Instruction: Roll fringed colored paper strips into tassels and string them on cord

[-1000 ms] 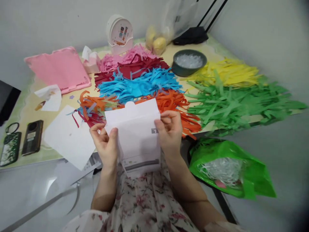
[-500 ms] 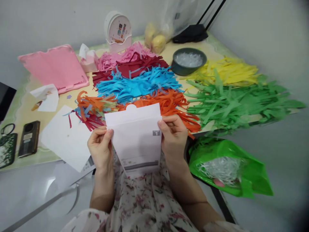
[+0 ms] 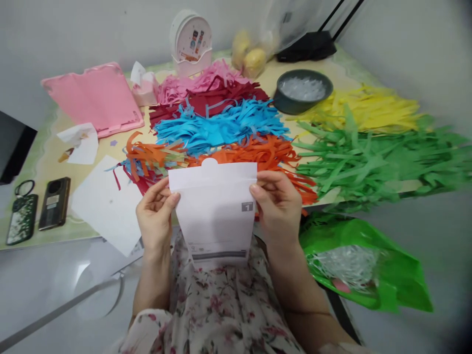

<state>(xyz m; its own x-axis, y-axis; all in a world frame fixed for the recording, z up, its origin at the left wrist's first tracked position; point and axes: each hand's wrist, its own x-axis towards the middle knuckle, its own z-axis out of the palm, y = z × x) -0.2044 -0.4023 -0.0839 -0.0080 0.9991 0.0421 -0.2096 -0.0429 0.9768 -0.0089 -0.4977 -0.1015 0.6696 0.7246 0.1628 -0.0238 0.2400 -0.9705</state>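
Between my two hands is a white sheet of paper (image 3: 216, 221), held up above my lap. A fold line runs across its upper part, a small rounded tab sticks up from the top edge, and a grey box with a "1" is printed near the right side. My left hand (image 3: 157, 211) pinches its left edge near the top between thumb and fingers. On the opposite edge my right hand (image 3: 278, 206) pinches it the same way. Just behind the sheet lie orange paper strips (image 3: 258, 152), and blue paper strips (image 3: 221, 125) spread beyond them.
Green strips (image 3: 387, 157) and yellow strips (image 3: 372, 110) lie right, near a dark bowl (image 3: 295, 103) of clear shreds. A green bag (image 3: 401, 275) hangs below the table edge. Left are two phones (image 3: 55, 204) (image 3: 22, 219), white paper (image 3: 106, 201) and a pink case (image 3: 98, 101).
The camera view has shifted slightly, so the table things appear farther right. Both hands keep their pinch on the paper, whose top edge now sits more level.
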